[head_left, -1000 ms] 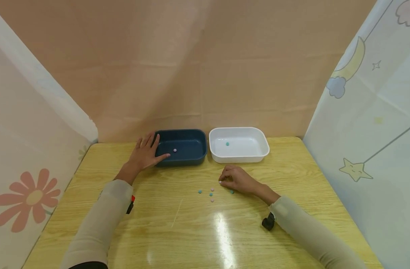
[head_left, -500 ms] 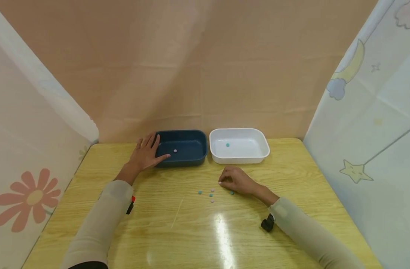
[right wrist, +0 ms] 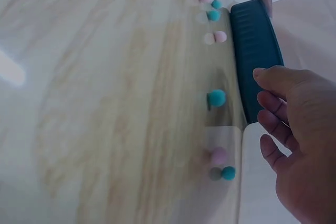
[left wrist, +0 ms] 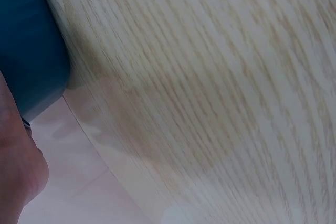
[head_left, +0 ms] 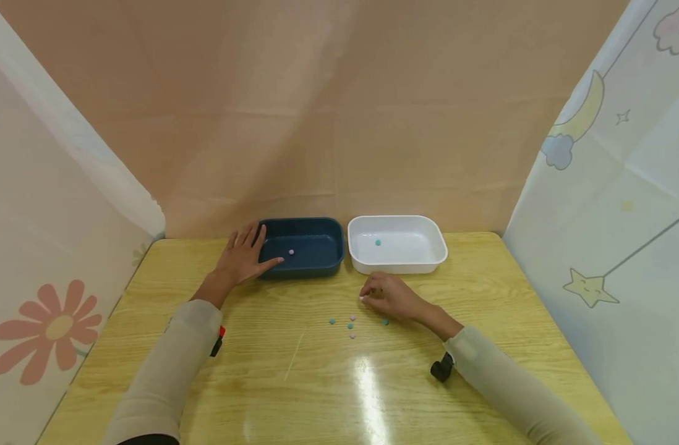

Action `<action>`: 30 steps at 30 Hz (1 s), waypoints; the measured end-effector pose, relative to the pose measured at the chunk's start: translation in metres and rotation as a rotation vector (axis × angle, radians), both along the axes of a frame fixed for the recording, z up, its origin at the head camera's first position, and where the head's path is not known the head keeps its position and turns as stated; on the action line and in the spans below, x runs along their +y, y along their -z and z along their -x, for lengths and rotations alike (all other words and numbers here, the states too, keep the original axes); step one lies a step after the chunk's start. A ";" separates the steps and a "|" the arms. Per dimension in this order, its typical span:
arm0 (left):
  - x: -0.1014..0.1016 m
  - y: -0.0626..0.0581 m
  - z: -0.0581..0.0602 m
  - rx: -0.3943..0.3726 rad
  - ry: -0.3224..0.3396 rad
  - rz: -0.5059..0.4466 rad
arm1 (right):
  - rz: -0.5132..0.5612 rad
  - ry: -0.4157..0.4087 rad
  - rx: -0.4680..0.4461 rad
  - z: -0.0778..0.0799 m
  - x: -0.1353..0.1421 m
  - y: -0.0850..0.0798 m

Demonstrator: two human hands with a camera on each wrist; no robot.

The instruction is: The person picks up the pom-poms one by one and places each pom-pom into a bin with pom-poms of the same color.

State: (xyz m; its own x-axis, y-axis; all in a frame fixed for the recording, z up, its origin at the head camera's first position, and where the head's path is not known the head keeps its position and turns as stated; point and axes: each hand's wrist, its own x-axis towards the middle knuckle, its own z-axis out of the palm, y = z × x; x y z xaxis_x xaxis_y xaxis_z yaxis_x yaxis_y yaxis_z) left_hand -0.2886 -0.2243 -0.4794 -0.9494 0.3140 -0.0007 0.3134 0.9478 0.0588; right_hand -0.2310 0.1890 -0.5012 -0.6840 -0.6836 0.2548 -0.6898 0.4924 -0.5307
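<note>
My left hand (head_left: 240, 258) rests with spread, straight fingers on the left end of a dark blue tray (head_left: 311, 272), thumb over its front rim. A small pink ball (head_left: 292, 252) lies inside that tray. In front of the white tray (head_left: 397, 269), my right hand (head_left: 392, 298) pinches another pink ball (head_left: 362, 299) between thumb and fingertips. Close below this hand, a teal ball (head_left: 386, 322) lies on the table. Further left are two more teal balls (head_left: 332, 321) and two pink ones (head_left: 352, 337). The white tray holds one teal ball (head_left: 378, 243).
Both trays stand side by side at the back of the wood-grain table (head_left: 295, 395), close to the tan backdrop (head_left: 334, 123). Printed sheets (head_left: 612, 216) flank the table on either side. Glare (head_left: 370, 395) shows on the front of the tabletop.
My right hand, pinching the pink ball, has moved slightly back toward the white tray, away from the loose balls. The left hand stays on the blue tray. The head view has tilted a little.
</note>
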 end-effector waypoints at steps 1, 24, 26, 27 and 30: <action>0.000 0.001 0.000 0.002 0.000 -0.004 | 0.005 0.000 0.010 0.001 -0.001 -0.002; 0.000 0.007 0.005 -0.008 -0.001 0.006 | 0.126 -0.052 0.108 0.018 -0.022 -0.031; 0.000 0.005 0.004 -0.010 -0.001 0.004 | 0.133 -0.059 0.129 0.020 -0.025 -0.032; 0.000 0.004 0.004 -0.012 -0.002 0.008 | 0.135 -0.064 0.138 0.021 -0.026 -0.033; 0.000 0.001 0.003 -0.015 -0.006 0.012 | 0.135 -0.074 0.164 0.024 -0.029 -0.038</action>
State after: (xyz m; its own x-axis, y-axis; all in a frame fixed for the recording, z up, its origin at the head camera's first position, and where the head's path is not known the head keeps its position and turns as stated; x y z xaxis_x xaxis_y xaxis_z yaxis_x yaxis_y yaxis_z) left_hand -0.2912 -0.2244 -0.4808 -0.9511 0.3082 -0.0192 0.3069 0.9503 0.0522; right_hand -0.2553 0.1596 -0.4636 -0.5747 -0.6829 0.4510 -0.8042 0.3691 -0.4658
